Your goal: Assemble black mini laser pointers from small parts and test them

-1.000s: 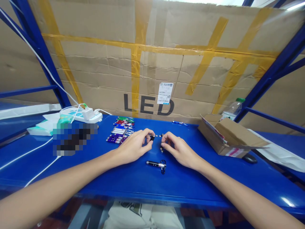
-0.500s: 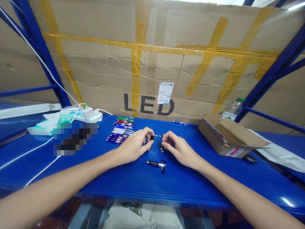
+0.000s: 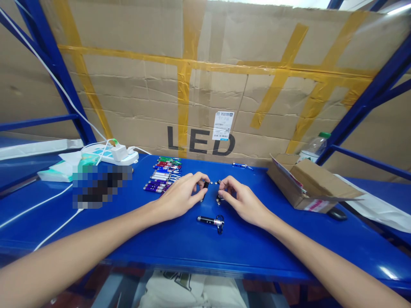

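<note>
My left hand rests on the blue table and pinches a small black cap-like part between thumb and fingers. My right hand lies close beside it, fingers curled in a pinch over small silvery button-like pieces; what it grips is too small to name. Just in front of both hands lies a black keychain flashlight with a ring at its right end. A row of coloured keychain flashlights lies beyond my left hand.
A taped cardboard sheet marked LED stands at the back. An open cardboard box and a plastic bottle sit at right. A white power strip with cables, tissue packs, and a lone blue flashlight lie farther back.
Both hands stay almost in place; the fingers shift slightly around the small parts between them.
</note>
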Demonstrator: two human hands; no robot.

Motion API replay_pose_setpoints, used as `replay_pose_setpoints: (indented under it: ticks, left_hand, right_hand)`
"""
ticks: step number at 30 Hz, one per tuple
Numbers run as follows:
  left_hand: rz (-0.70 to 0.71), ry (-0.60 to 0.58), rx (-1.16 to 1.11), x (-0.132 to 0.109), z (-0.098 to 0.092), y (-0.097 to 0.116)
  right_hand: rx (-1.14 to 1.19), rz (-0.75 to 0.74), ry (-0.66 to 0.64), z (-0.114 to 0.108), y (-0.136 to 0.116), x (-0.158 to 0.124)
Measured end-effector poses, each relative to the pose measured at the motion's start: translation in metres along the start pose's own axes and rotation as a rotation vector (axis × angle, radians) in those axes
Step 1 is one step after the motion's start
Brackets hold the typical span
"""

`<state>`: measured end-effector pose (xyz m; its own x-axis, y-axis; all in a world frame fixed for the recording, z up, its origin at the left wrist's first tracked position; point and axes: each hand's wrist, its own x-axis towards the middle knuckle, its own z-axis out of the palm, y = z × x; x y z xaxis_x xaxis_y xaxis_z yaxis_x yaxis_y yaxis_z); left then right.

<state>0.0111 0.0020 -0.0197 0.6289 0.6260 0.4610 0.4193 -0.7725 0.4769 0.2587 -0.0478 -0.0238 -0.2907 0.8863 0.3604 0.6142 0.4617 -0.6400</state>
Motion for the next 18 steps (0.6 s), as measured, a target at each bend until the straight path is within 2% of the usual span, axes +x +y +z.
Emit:
replay_pose_setpoints:
  ticks: [18]
  left_hand:
    - [-0.013,0.019,-0.026,0.0001,-0.0004,0.0007]
  right_hand:
    - [0.047,0.013,0.024,0.0007,-0.0012,-0.0001]
